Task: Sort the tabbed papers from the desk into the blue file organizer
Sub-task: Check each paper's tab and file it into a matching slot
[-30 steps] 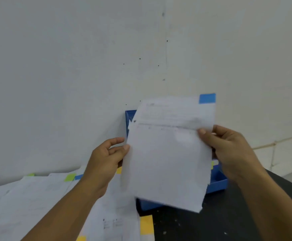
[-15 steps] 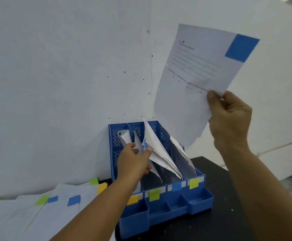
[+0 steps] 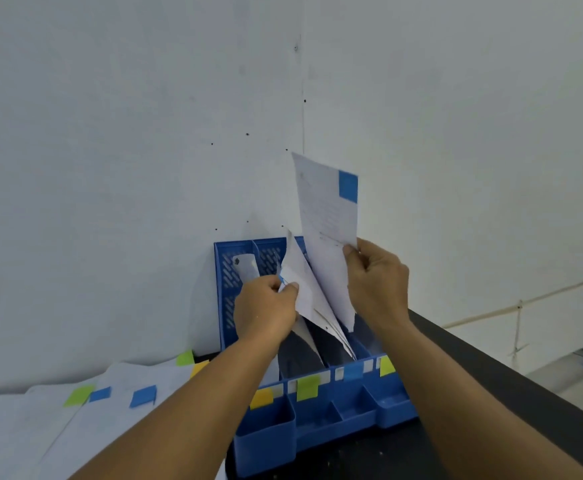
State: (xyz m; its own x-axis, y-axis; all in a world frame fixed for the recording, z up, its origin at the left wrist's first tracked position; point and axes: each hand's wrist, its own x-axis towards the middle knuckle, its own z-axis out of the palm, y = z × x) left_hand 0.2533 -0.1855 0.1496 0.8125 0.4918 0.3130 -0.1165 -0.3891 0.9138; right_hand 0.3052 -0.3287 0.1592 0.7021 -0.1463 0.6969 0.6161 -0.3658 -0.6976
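Now right hand pinching blue-tabbed paper

A black desk is set against a white wall. On it are stood a blue file organizer and, leftward, spread tabbed papers.

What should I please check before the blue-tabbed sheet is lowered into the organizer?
1. Right hand grips the blue-tabbed sheet: ok.
2. Left hand pinches the filed papers aside, opening a gap: ok.
3. Sheet's lower corner sits over the blue file organizer: ok.
4. Gap belongs to the slot marked by the blue front label: cannot tell.
5. Sheet's bottom edge is flat, uncurled: cannot tell.
6. Tabbed papers on the desk left to sort: not ok.
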